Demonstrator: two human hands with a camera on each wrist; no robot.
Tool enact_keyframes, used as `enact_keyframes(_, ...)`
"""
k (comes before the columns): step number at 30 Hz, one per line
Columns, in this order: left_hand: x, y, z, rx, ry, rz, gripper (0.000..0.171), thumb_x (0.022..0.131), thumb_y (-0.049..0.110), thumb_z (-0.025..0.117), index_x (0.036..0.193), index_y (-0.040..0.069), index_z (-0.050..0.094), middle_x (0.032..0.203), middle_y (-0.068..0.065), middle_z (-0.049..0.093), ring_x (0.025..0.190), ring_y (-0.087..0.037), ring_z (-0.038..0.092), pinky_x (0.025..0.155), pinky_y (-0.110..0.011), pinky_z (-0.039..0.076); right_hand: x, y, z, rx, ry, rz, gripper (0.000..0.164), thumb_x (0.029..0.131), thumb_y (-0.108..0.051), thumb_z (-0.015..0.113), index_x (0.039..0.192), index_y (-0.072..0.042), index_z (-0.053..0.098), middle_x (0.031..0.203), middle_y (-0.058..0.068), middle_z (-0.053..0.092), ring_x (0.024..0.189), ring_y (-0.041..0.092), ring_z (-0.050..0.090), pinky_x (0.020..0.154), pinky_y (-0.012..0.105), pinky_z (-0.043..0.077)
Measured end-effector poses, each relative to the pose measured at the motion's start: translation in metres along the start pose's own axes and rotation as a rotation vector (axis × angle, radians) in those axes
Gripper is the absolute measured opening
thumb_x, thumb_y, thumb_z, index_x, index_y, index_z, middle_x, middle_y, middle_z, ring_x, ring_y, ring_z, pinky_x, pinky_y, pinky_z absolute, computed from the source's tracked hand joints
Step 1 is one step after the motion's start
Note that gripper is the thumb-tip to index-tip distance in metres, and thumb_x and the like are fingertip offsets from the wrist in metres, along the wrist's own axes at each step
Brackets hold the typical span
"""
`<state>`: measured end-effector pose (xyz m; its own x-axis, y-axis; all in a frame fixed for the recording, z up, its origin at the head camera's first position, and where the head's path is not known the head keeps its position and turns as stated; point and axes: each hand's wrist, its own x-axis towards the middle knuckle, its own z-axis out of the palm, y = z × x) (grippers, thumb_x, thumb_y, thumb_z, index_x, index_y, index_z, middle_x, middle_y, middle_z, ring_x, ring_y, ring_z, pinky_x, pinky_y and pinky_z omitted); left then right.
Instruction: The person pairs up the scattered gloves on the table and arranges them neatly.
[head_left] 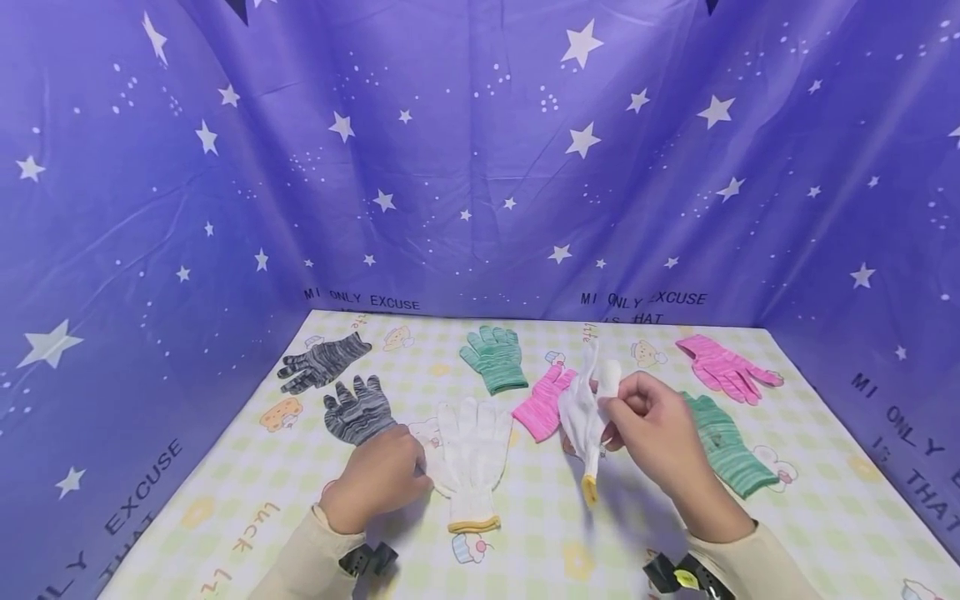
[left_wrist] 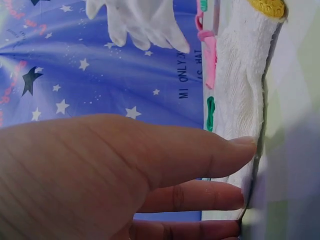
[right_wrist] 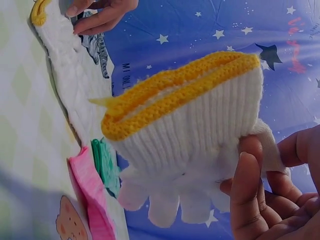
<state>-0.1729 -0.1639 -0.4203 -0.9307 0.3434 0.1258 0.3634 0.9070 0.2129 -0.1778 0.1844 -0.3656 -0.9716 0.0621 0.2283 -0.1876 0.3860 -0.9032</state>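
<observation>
A white knitted glove with a yellow cuff edge (head_left: 472, 454) lies flat on the table, fingers pointing away. My left hand (head_left: 381, 479) is at its left side. In the left wrist view, the thumb (left_wrist: 220, 152) and fingers are nearly straight with a gap between them, their tips touching the glove's edge. My right hand (head_left: 656, 425) pinches a second white glove (head_left: 581, 412) and holds it up off the table. In the right wrist view, this glove's ribbed yellow-edged cuff (right_wrist: 190, 110) faces up and its fingers hang down; the right thumb and fingers grip it at one side.
Two grey-black gloves (head_left: 326, 362) lie at the left. A green glove (head_left: 495, 358) is at the back middle, with a pink glove (head_left: 542, 408) partly behind the raised white one. Another pink glove (head_left: 727, 367) and green glove (head_left: 731, 446) lie right. Starry purple curtains (head_left: 480, 167) surround the table.
</observation>
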Motion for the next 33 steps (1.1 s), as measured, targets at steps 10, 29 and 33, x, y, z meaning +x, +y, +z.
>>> enact_keyframes(10,0.011,0.008,-0.001,0.005,0.033,0.040,0.010,0.070,0.022,0.086,0.072,0.014,0.081,0.082,0.003,0.058,0.069,-0.013,0.049,0.064,-0.033,0.048,0.000,-0.005,-0.002,-0.013,-0.003,0.016,0.017,0.097,-0.013,0.068,0.092,-0.001,0.057,0.066,0.007,0.068,0.056,0.021,0.069,0.057,0.035,0.059)
enact_keyframes(29,0.006,0.010,-0.001,-0.018,-0.001,0.012,0.010,0.072,0.022,0.086,0.072,0.015,0.079,0.081,0.003,0.063,0.074,-0.016,0.059,0.069,-0.037,0.054,-0.002,-0.009,0.007,0.021,-0.010,0.051,0.014,0.096,-0.007,0.067,0.090,-0.001,0.055,0.066,0.012,0.066,0.056,0.024,0.067,0.054,0.037,0.059)
enact_keyframes(33,0.000,0.003,-0.003,-0.010,0.001,-0.024,0.009,0.071,0.022,0.085,0.072,0.017,0.078,0.080,0.005,0.062,0.074,-0.014,0.058,0.070,-0.037,0.054,0.000,-0.011,0.017,0.055,-0.041,0.053,0.013,0.095,-0.007,0.066,0.090,-0.002,0.055,0.067,0.012,0.066,0.056,0.025,0.068,0.055,0.039,0.060)
